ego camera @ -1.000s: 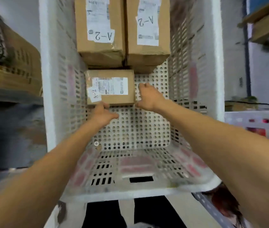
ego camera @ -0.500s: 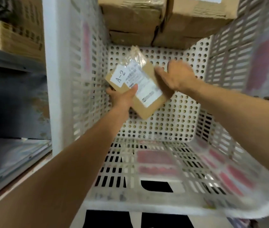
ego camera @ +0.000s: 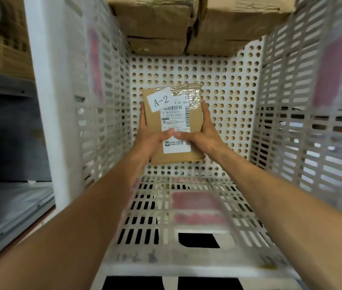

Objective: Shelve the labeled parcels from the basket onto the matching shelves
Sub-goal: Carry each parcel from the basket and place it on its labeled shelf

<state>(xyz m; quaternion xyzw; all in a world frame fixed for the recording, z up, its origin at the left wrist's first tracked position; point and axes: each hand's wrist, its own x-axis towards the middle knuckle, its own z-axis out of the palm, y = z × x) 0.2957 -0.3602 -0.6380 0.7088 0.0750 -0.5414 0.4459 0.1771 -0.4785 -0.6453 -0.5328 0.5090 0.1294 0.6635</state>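
Inside the basket (ego camera: 186,70), left hand (ego camera: 151,141) and right hand (ego camera: 204,135) clasp the parcel (ego camera: 155,120) by its sides. I read A-2 on its label (ego camera: 160,101).

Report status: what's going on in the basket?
Left hand and right hand grip the A-2 parcel inside the basket. Larger boxes stacked beyond, not blocking.

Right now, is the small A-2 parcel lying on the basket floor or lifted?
Lifted, it seems: left hand and right hand grip the parcel by its sides, thumbs on its label.
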